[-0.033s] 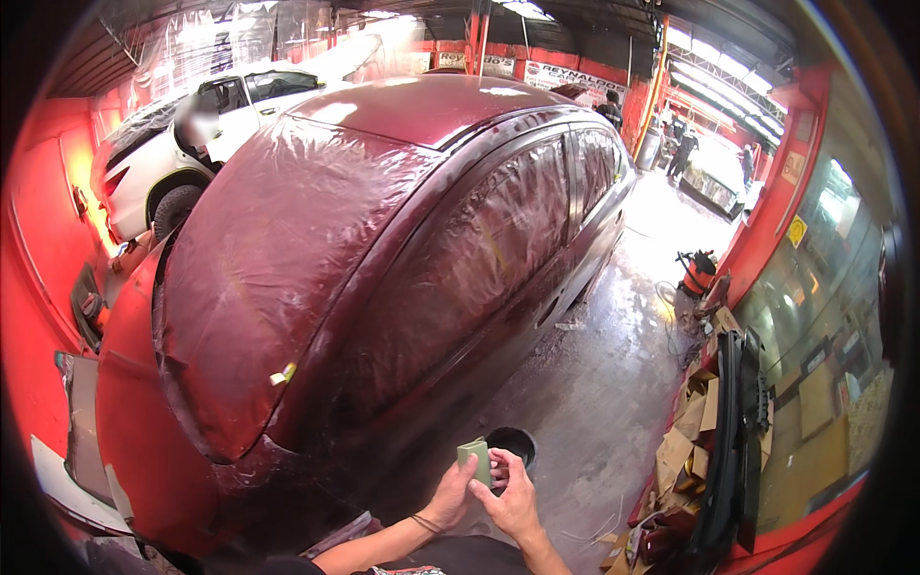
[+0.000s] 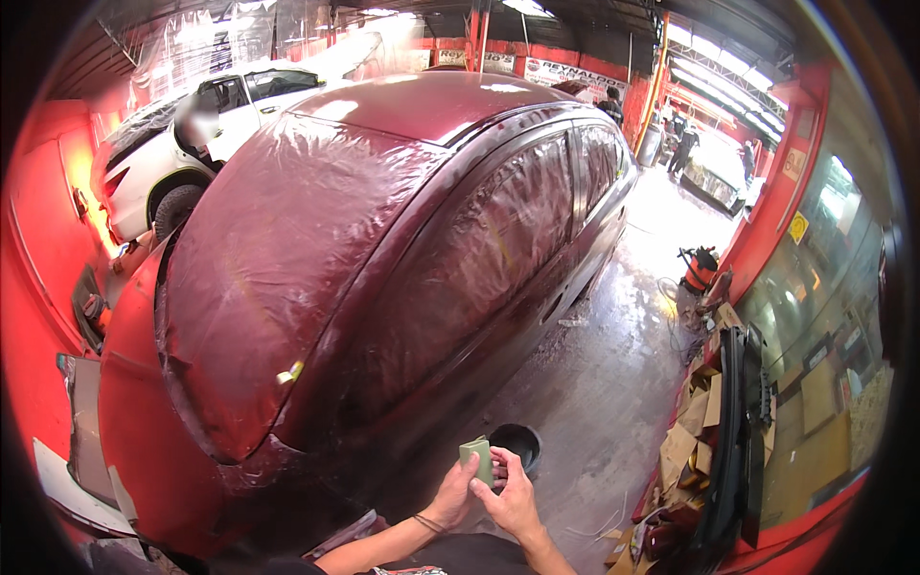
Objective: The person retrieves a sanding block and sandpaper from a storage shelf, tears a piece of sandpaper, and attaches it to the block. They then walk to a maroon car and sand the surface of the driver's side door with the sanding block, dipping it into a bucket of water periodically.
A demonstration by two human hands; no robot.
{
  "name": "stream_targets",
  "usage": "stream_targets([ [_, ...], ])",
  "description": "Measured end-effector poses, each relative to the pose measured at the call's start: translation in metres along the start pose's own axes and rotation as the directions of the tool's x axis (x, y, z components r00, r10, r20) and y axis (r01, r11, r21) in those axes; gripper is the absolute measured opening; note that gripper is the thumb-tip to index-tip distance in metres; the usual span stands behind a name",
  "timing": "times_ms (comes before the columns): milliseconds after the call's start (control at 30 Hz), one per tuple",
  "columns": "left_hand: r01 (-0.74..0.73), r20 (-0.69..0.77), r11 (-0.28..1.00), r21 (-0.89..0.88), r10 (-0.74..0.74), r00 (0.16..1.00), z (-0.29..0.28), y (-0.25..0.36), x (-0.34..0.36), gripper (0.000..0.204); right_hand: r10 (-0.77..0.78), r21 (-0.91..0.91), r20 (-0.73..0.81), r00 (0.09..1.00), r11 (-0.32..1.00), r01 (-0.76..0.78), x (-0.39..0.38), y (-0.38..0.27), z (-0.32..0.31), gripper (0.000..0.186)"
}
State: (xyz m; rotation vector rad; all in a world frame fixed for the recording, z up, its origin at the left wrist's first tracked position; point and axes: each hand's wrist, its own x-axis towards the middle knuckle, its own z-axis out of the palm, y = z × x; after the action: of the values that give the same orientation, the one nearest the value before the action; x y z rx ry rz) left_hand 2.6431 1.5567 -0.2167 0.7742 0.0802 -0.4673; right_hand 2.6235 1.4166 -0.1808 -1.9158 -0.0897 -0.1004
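while both hands (image 2: 452,496) (image 2: 514,500) grip a green block (image 2: 475,458), a black bucket (image 2: 530,448) on the floor (image 2: 599,383); contents unclear

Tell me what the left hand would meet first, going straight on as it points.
The green block, which the left hand holds. Beyond it, the line seems to run toward the maroon car, though depth is unclear.

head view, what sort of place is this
Probably a car body or paint shop: a dark red car is masked with plastic film, and a white car stands beyond it.
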Motion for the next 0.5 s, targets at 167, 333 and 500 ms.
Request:
stream_targets([
  [167, 0.078, 0.068, 0.996, -0.046, -0.075, 0.995, -0.044, 0.031, -0.051, 0.062, 0.135, 0.063, 0.176, 0.975, 0.987, -0.148, -0.016, -0.011, 0.054, 0.073],
  [333, -0.009, 0.149, 0.865, 0.502, -0.076, 0.986, -0.106, 0.066, -0.089, 0.055, 0.249, 0.425, 0.261, 0.933, 0.838, -0.342, -0.036, -0.011, 0.093, 0.075],
  [500, -0.081, 0.083, 0.908, 0.41, 0.051, 0.995, -0.14, 0.074, -0.091, 0.048, 0.257, 0.55, 0.334, 0.907, 0.728, -0.409, -0.039, -0.03, 0.118, 0.076],
])
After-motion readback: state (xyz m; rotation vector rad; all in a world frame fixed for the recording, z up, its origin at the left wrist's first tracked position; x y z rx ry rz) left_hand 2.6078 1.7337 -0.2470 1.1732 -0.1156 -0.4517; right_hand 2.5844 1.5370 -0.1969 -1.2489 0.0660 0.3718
